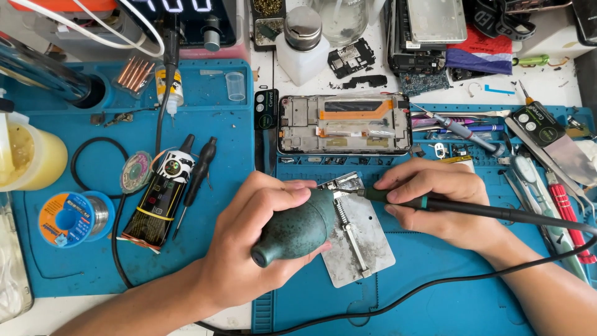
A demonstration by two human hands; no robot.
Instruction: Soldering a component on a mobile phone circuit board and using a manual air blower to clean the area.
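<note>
My left hand (249, 242) grips a dark green rubber air-blower bulb (295, 227), its nozzle pointing at the top of a scuffed metal board holder (367, 239) on the blue work mat (435, 274). My right hand (435, 199) holds a soldering iron (472, 208) like a pen, its black cable trailing right. The iron's tip meets the blower's nozzle at the holder's upper clamp. What sits in the clamp is too small to tell. An opened phone frame (344, 124) lies flat just beyond both hands.
A second blue mat (211, 205) on the left carries a solder spool (68, 218), a black tube (158, 199), a dark pen tool (196, 177) and a yellow jar (28, 158). Tweezers, screwdrivers and spudgers (547, 168) crowd the right edge. A white pump bottle (303, 43) stands behind.
</note>
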